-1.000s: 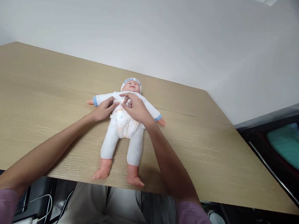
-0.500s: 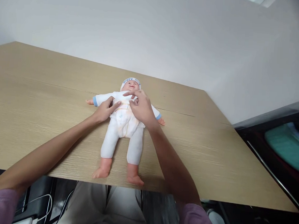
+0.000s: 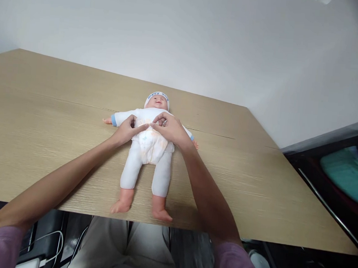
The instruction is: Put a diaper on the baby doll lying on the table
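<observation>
A baby doll lies on its back with its feet towards me, in a white outfit with blue cuffs and a lettered cap. Around its hips and belly is a white diaper with pale orange and blue prints. My left hand grips the diaper's left side near the waist, thumb laid across the front and fingers behind the edge. My right hand pinches the diaper's waist at the middle, its thumb close to the left thumb. What lies under the right fingertips is hidden.
The wooden table carries the doll near its front edge. A pale wall rises behind. At the right stands a dark case or shelf with a teal item in it. Below the table edge are a white cable and dark furniture.
My right hand has come down from the doll's chest to the diaper's waist, its fingers drawing together. My left thumb has reached further towards the middle.
</observation>
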Action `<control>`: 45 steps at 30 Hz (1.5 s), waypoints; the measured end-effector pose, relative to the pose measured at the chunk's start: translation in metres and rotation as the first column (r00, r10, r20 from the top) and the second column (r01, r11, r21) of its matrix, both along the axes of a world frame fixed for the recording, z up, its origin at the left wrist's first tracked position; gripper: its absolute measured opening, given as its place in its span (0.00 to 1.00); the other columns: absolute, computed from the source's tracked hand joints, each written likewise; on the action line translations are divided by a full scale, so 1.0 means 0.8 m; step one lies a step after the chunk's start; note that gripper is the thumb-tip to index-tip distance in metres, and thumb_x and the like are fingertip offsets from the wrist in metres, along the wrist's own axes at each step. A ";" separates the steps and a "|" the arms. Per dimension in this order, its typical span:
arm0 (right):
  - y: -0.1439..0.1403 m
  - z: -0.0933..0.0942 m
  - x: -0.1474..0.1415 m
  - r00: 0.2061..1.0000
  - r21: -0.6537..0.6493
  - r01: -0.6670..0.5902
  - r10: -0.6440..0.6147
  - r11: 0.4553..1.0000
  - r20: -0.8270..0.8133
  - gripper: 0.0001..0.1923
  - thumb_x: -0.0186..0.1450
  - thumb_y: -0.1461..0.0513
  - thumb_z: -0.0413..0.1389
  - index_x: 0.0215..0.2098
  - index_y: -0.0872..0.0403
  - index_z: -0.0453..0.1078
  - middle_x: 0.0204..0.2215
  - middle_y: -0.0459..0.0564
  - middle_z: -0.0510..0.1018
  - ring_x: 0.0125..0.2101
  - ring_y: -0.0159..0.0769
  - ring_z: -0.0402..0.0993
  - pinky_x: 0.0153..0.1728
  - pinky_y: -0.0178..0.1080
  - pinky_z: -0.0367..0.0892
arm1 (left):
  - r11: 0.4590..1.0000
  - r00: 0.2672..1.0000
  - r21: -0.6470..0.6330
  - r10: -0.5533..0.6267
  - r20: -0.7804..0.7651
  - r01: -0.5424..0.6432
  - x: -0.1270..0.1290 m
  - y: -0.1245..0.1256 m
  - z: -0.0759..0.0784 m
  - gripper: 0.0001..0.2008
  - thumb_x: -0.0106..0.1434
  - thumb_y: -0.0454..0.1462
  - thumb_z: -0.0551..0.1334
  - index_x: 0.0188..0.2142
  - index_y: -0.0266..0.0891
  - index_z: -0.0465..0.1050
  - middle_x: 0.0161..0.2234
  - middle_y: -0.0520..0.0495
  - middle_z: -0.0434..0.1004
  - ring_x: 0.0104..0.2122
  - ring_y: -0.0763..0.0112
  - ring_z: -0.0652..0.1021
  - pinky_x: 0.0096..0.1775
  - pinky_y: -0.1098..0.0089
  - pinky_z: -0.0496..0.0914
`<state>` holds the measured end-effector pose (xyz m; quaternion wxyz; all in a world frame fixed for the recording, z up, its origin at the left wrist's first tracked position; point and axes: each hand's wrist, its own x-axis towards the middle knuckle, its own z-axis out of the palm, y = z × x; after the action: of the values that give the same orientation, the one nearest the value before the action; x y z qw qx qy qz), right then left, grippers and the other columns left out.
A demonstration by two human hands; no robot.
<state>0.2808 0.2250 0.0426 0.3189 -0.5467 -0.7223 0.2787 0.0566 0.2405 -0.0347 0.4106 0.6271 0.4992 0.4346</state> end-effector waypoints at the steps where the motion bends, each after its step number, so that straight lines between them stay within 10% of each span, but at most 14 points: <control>1: 0.000 0.000 -0.001 1.000 0.012 0.004 -0.004 1.000 0.004 0.09 0.67 0.55 0.66 0.43 0.50 0.79 0.36 0.43 0.80 0.33 0.36 0.70 0.43 0.41 0.68 | 1.000 1.000 0.002 0.003 -0.006 -0.003 0.000 0.000 0.001 0.28 0.62 0.58 0.76 0.41 0.43 0.64 0.35 0.53 0.64 0.35 0.68 0.67 0.38 0.66 0.61; 7: -0.044 0.016 -0.014 0.987 0.273 0.159 -0.160 0.949 -0.017 0.07 0.70 0.61 0.62 0.47 0.51 0.75 0.45 0.51 0.80 0.39 0.39 0.75 0.50 0.45 0.73 | 0.959 0.980 0.251 0.166 -0.108 -0.135 0.004 -0.036 0.055 0.23 0.73 0.54 0.68 0.53 0.43 0.66 0.53 0.44 0.74 0.37 0.68 0.73 0.44 0.63 0.67; 13: -0.157 0.017 -0.012 0.991 0.250 -0.045 0.074 0.967 -0.108 0.05 0.78 0.56 0.57 0.48 0.48 0.72 0.45 0.51 0.83 0.40 0.40 0.82 0.41 0.42 0.79 | 0.912 0.972 0.397 0.180 -0.150 -0.108 0.015 -0.150 0.123 0.16 0.80 0.53 0.59 0.48 0.44 0.72 0.45 0.47 0.80 0.36 0.63 0.75 0.43 0.61 0.67; 20: -0.214 -0.037 0.019 0.943 0.102 -0.326 0.315 0.940 0.111 0.02 0.77 0.62 0.59 0.44 0.48 0.74 0.43 0.49 0.85 0.46 0.42 0.83 0.51 0.44 0.74 | 0.903 0.840 0.181 -0.268 -0.473 0.390 0.000 -0.198 0.059 0.15 0.80 0.49 0.57 0.41 0.47 0.76 0.42 0.45 0.84 0.45 0.52 0.77 0.51 0.54 0.67; 29: -0.176 -0.065 0.024 0.971 0.148 0.027 -0.061 0.989 0.230 0.07 0.77 0.57 0.62 0.50 0.50 0.74 0.28 0.42 0.80 0.30 0.39 0.78 0.34 0.39 0.62 | 0.961 0.877 0.210 -0.062 -0.476 0.182 -0.012 -0.167 0.029 0.23 0.70 0.58 0.69 0.42 0.46 0.67 0.38 0.48 0.79 0.37 0.56 0.76 0.41 0.60 0.64; 41: -0.139 -0.081 0.005 0.957 0.266 0.032 -0.107 0.963 0.271 0.10 0.77 0.56 0.64 0.38 0.50 0.75 0.38 0.47 0.81 0.34 0.38 0.77 0.34 0.39 0.59 | 0.922 0.835 0.283 -0.071 -0.545 0.263 0.000 -0.114 0.020 0.21 0.74 0.50 0.68 0.30 0.43 0.65 0.29 0.50 0.72 0.32 0.62 0.72 0.39 0.63 0.60; 45: -0.140 -0.088 0.006 0.977 0.258 0.033 -0.085 0.966 0.195 0.07 0.77 0.56 0.63 0.44 0.50 0.77 0.45 0.49 0.81 0.32 0.36 0.76 0.35 0.40 0.64 | 0.905 0.857 0.327 -0.073 -0.510 0.271 -0.005 -0.117 0.017 0.16 0.77 0.49 0.65 0.38 0.42 0.74 0.43 0.45 0.78 0.43 0.59 0.77 0.47 0.60 0.68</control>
<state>0.2858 0.1133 -0.0274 0.3184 -0.5488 -0.7641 0.1170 0.0528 0.1473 -0.0208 0.1777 0.8272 0.4310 0.3136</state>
